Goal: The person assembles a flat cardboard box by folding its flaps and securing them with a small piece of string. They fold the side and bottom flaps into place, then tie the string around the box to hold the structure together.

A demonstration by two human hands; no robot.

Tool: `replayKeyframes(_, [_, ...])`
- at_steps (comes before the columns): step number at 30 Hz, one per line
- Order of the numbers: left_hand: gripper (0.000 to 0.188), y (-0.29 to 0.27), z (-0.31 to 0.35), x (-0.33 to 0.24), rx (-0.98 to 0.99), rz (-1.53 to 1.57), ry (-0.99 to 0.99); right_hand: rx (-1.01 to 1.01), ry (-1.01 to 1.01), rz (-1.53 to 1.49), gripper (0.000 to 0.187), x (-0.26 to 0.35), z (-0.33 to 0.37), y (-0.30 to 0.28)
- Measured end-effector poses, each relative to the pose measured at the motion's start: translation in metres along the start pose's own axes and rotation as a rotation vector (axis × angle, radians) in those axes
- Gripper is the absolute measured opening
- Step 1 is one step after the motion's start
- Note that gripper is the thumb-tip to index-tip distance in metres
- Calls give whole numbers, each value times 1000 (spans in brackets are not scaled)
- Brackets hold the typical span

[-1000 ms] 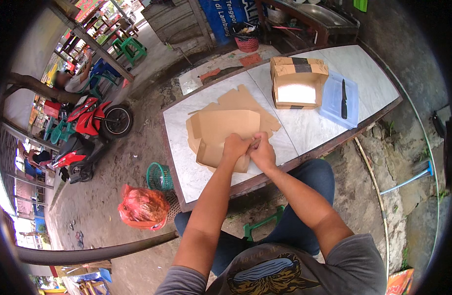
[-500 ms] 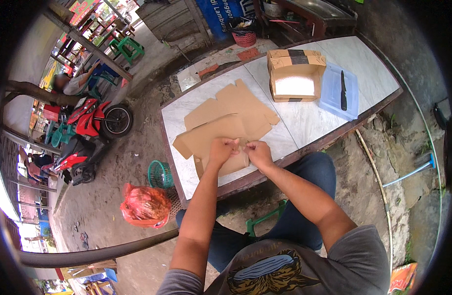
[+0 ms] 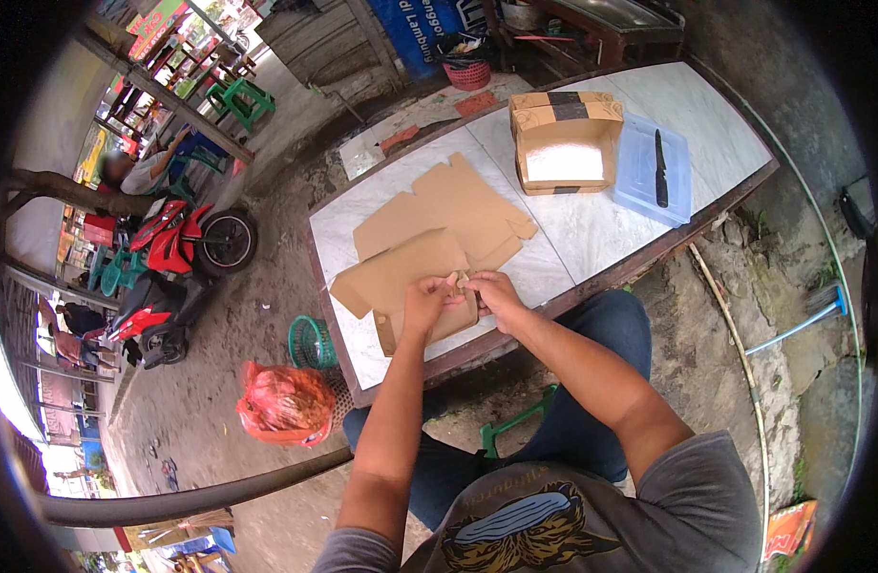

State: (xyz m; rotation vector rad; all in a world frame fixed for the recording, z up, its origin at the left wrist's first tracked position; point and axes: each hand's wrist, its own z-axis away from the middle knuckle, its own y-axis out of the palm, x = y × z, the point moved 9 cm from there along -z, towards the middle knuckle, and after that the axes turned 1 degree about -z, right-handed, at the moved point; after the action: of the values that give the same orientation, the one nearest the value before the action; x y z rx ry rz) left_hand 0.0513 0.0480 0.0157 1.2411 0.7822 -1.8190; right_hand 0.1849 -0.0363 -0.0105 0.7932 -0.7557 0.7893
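A partly folded brown cardboard box (image 3: 401, 263) lies on the tiled table in front of me, one panel raised. At its near right corner my left hand (image 3: 433, 304) has its fingers closed on a small flap. From the right, my right hand (image 3: 496, 294) pinches the same corner, close beside the left. My fingers partly hide how the flaps meet. Just behind lies a flat, unfolded cardboard blank (image 3: 448, 205). Farther right stands a stack of folded cardboard boxes (image 3: 568, 115) with a shiny inside. A black-handled knife (image 3: 660, 172) rests on a translucent plastic container (image 3: 630, 153) beside it.
The tiled table (image 3: 563, 248) has a dark edge close to my knees. Left of it are a green basket (image 3: 311, 341) and a red plastic bag (image 3: 284, 403). A red motorbike (image 3: 171, 248) is parked farther left. A pale pole (image 3: 725, 325) lies at right.
My hands have stayed at the box corner while my fingers shifted, and a bent flap now shows between them. The raised panel has tilted slightly. The whole view has shifted a little.
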Motion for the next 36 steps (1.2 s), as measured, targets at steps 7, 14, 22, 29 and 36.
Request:
replayKeyframes(7, [31, 5, 8, 2, -52, 46, 31, 35, -7, -134, 11, -3, -2, 2])
replayKeyframes(14, [31, 7, 13, -2, -74, 25, 112, -8, -89, -30, 23, 9, 4, 3])
replayKeyframes(22, [31, 9, 12, 7, -123, 57, 141, -39, -199, 94, 25, 9, -2, -4])
replayKeyframes(29, [30, 11, 10, 10, -140, 21, 183, -35, -165, 125, 15, 2, -10, -9])
replayKeyframes(36, [30, 13, 10, 16, -156, 48, 188, -49, -167, 131, 18, 8, -3, -9])
